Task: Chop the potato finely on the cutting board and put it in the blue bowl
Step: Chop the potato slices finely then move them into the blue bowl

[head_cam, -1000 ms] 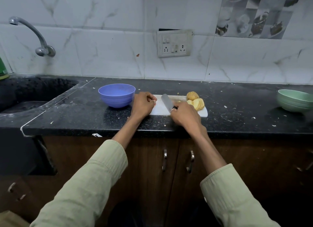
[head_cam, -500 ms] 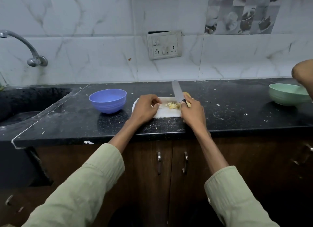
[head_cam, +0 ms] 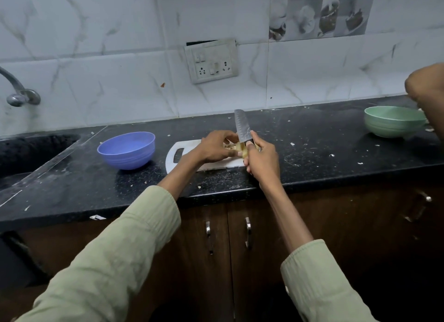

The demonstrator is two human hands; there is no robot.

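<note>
A tap (head_cam: 19, 93) curves over the dark sink (head_cam: 28, 151) at the far left of the black counter (head_cam: 312, 168), well to the left of both hands. The blue bowl (head_cam: 126, 150) stands on the counter left of the left hand's fingers, near the handle end of the white cutting board (head_cam: 182, 156) but apart from it. The left hand (head_cam: 213, 148) lies over the board with its fingers curled toward the potato (head_cam: 240, 148); whether they actually pinch the pieces cannot be told. The pale yellow potato pieces sit on the board between the two hands, partly hidden by them. The right hand (head_cam: 262, 158) has its fingers wrapped round the handle of the knife (head_cam: 242, 127), whose blade points up and away just above the potato. On the wall behind the fingers hangs a switch socket (head_cam: 211, 61). Far right of the fingers a green bowl (head_cam: 394, 121) stands on the counter, with another person's arm (head_cam: 427, 91) just beside it
</note>
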